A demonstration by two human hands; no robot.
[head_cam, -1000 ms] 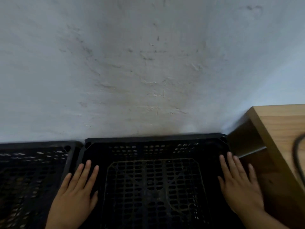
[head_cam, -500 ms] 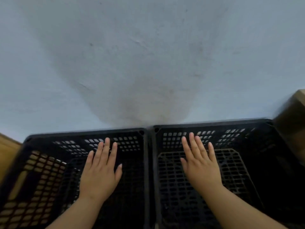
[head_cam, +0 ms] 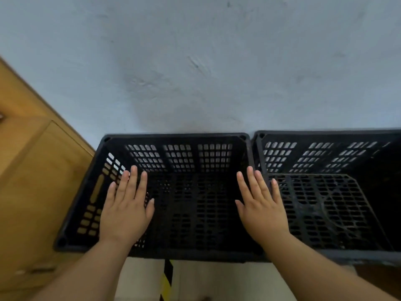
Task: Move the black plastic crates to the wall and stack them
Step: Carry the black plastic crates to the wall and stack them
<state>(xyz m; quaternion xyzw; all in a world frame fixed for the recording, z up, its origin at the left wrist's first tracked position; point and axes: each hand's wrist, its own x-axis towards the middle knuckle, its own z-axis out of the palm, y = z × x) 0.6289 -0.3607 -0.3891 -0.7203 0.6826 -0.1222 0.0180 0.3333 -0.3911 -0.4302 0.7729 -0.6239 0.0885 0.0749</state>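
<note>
Black plastic lattice forms two open-topped crates set side by side, far rims against the pale wall (head_cam: 195, 61). Left hand (head_cam: 127, 210): fingers (head_cam: 132, 183) straight and slightly spread, holding nothing, over the left part of the left crate (head_cam: 173, 135). Right hand (head_cam: 261, 210): fingers likewise straight and empty, over that crate's right rim, the little finger lying across the right crate (head_cam: 325, 133). Contact with the plastic cannot be judged. Wooden cabinet (head_cam: 32, 181): just left of the left fingers, beside the left crate. Yellow-and-black floor tape (head_cam: 166, 276): behind the wrists, between the forearms.
</note>
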